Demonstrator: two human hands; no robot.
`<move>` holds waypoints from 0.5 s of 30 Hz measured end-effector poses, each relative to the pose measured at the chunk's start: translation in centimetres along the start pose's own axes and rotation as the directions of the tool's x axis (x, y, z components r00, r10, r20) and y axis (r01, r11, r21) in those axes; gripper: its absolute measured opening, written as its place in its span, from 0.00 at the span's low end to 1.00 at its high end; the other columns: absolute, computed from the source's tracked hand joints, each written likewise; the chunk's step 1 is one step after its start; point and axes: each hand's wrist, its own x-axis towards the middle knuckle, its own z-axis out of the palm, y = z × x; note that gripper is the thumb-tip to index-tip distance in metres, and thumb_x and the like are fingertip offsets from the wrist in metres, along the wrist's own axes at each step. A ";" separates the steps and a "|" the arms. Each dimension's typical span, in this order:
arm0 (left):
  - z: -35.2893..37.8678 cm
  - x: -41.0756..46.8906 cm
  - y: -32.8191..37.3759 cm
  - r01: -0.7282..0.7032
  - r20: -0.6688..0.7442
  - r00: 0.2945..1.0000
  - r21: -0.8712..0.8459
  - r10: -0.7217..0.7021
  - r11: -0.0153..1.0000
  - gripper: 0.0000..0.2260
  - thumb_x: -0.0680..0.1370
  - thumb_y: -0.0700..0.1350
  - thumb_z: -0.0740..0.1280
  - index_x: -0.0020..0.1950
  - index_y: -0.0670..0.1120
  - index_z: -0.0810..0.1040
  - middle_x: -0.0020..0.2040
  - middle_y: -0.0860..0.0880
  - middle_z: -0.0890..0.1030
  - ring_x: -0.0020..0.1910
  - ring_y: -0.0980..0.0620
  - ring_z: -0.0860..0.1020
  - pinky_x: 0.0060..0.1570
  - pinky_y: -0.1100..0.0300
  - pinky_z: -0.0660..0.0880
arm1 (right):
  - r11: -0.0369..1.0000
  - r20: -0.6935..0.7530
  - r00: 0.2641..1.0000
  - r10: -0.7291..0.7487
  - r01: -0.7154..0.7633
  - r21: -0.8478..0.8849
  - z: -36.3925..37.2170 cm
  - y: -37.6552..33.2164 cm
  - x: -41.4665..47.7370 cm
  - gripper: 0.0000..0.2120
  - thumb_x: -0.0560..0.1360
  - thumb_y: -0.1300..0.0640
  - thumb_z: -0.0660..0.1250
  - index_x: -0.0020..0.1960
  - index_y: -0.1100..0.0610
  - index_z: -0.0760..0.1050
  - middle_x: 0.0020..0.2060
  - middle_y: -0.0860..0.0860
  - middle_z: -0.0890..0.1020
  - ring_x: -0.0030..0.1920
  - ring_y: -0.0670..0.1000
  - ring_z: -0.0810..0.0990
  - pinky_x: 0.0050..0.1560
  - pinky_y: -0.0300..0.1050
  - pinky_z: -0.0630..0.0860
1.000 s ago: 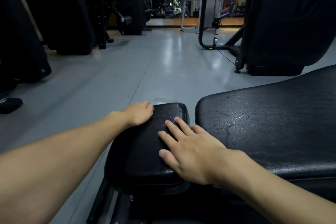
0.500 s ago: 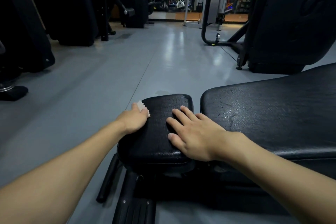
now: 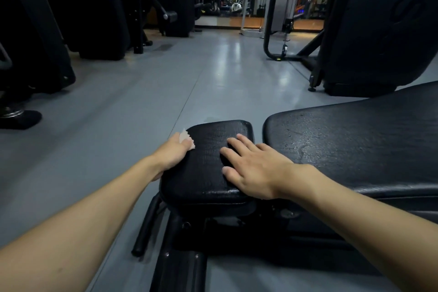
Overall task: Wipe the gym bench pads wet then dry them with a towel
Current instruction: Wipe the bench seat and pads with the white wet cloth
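A small black seat pad of the gym bench sits in the middle, with the long black back pad to its right. Both look cracked and faintly shiny. My left hand wraps the seat pad's left edge and holds a small pale cloth against it; only the cloth's zigzag corner shows past my fingers. My right hand lies flat on the seat pad's right side, fingers straight and spread, holding nothing.
The bench's black metal frame runs below the pads toward me. Grey floor stretches ahead. Dark machines stand at the left, and a large black machine rises at the right behind the back pad.
My left hand slid from the seat pad's far left corner back along its left edge, and the cloth's corner came into sight. The right hand stays flat on the pad.
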 end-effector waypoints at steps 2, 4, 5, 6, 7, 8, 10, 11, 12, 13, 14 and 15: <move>0.4 -2.3 -0.3 0.006 -0.008 1.000 0.002 -0.006 1.000 0.23 0.82 0.55 0.56 0.75 0.50 0.62 0.69 0.52 0.71 0.65 0.51 0.71 0.63 0.57 0.66 | 1.000 0.021 1.000 0.007 -0.007 -0.004 -0.1 0.1 0.1 0.27 0.81 0.40 0.43 0.75 0.52 0.56 0.77 0.53 0.56 0.80 0.55 0.47 0.72 0.57 0.60; 0.8 -3.9 -1.6 -0.011 -0.013 1.000 -0.013 0.010 1.000 0.24 0.83 0.53 0.55 0.78 0.50 0.56 0.71 0.53 0.68 0.70 0.51 0.67 0.66 0.58 0.63 | 1.000 0.028 1.000 0.008 -0.008 0.004 -0.2 0.2 0.2 0.25 0.82 0.41 0.45 0.75 0.52 0.56 0.76 0.53 0.56 0.80 0.54 0.47 0.72 0.57 0.61; 1.0 -4.4 -2.2 -0.026 -0.017 1.000 -0.023 0.026 0.999 0.25 0.83 0.53 0.55 0.78 0.51 0.56 0.70 0.54 0.68 0.71 0.51 0.66 0.67 0.59 0.62 | 1.000 0.033 0.999 0.008 -0.008 0.008 -0.2 0.2 0.4 0.25 0.82 0.41 0.46 0.75 0.51 0.56 0.76 0.52 0.57 0.80 0.53 0.47 0.72 0.57 0.61; 1.0 -4.7 -2.5 -0.045 -0.026 0.999 -0.031 0.044 0.998 0.24 0.82 0.53 0.56 0.77 0.51 0.58 0.69 0.55 0.68 0.70 0.51 0.67 0.67 0.59 0.62 | 1.000 0.037 0.999 0.008 -0.008 0.016 -0.1 0.3 0.6 0.25 0.81 0.41 0.46 0.75 0.51 0.56 0.76 0.52 0.57 0.80 0.53 0.47 0.72 0.56 0.61; 1.0 -4.7 -2.5 -0.046 -0.030 0.999 -0.043 0.045 0.998 0.24 0.79 0.54 0.57 0.75 0.51 0.62 0.68 0.54 0.71 0.68 0.51 0.70 0.67 0.58 0.64 | 1.000 0.039 0.999 0.011 -0.012 0.027 -0.1 0.3 0.8 0.25 0.81 0.41 0.46 0.74 0.50 0.56 0.76 0.51 0.57 0.80 0.52 0.46 0.72 0.56 0.61; 0.9 -4.6 -2.2 -0.044 -0.039 0.998 -0.056 0.042 0.997 0.22 0.77 0.53 0.59 0.71 0.50 0.67 0.66 0.52 0.74 0.64 0.51 0.73 0.65 0.57 0.68 | 0.999 0.038 0.999 0.016 -0.017 0.037 0.0 0.3 1.0 0.25 0.81 0.40 0.46 0.74 0.50 0.56 0.75 0.50 0.57 0.80 0.51 0.46 0.71 0.56 0.61; 0.7 -4.3 -1.4 -0.046 -0.046 0.998 -0.129 0.041 0.991 0.13 0.77 0.46 0.60 0.61 0.47 0.73 0.55 0.49 0.80 0.51 0.52 0.78 0.50 0.63 0.75 | 0.998 0.023 0.999 0.024 -0.026 0.051 0.1 0.4 1.4 0.25 0.81 0.40 0.47 0.73 0.49 0.58 0.75 0.48 0.58 0.79 0.49 0.47 0.71 0.56 0.62; 0.8 -4.3 -1.0 -0.041 -0.033 0.999 -0.196 0.035 0.980 0.11 0.78 0.41 0.59 0.59 0.45 0.74 0.50 0.48 0.80 0.45 0.53 0.78 0.40 0.66 0.75 | 0.998 0.011 1.000 0.028 -0.029 0.061 0.2 0.4 1.4 0.25 0.80 0.39 0.47 0.73 0.49 0.59 0.75 0.48 0.59 0.79 0.49 0.49 0.70 0.56 0.63; 0.8 -4.5 -0.6 -0.034 -0.023 0.999 -0.242 0.029 0.970 0.11 0.79 0.39 0.59 0.59 0.44 0.74 0.48 0.48 0.80 0.42 0.53 0.78 0.34 0.67 0.73 | 0.997 -0.001 1.000 0.031 -0.031 0.071 0.2 0.4 1.3 0.25 0.80 0.39 0.47 0.72 0.49 0.60 0.74 0.47 0.60 0.78 0.49 0.51 0.69 0.55 0.64; 0.8 -4.6 -0.5 -0.042 -0.028 0.999 -0.255 0.036 0.966 0.11 0.79 0.39 0.58 0.61 0.43 0.73 0.49 0.47 0.81 0.42 0.53 0.78 0.32 0.67 0.73 | 0.996 -0.015 0.999 0.031 -0.029 0.081 0.2 0.5 1.3 0.24 0.79 0.39 0.48 0.71 0.49 0.61 0.73 0.47 0.61 0.77 0.48 0.53 0.68 0.55 0.65; 0.9 -5.0 -0.6 -0.064 -0.042 0.998 -0.249 0.056 0.966 0.12 0.80 0.39 0.58 0.62 0.43 0.73 0.53 0.48 0.80 0.44 0.53 0.78 0.34 0.66 0.73 | 0.995 -0.030 0.999 0.030 -0.027 0.094 0.2 0.5 1.3 0.24 0.79 0.39 0.49 0.70 0.49 0.62 0.72 0.47 0.63 0.76 0.47 0.56 0.67 0.55 0.66; 1.1 -5.6 -0.7 -0.084 -0.063 0.996 -0.243 0.070 0.966 0.13 0.81 0.40 0.57 0.65 0.44 0.71 0.58 0.49 0.79 0.49 0.53 0.76 0.38 0.67 0.72 | 0.993 -0.044 0.999 0.032 -0.027 0.112 0.1 0.5 1.3 0.23 0.79 0.40 0.50 0.69 0.49 0.64 0.71 0.47 0.64 0.74 0.47 0.58 0.66 0.54 0.67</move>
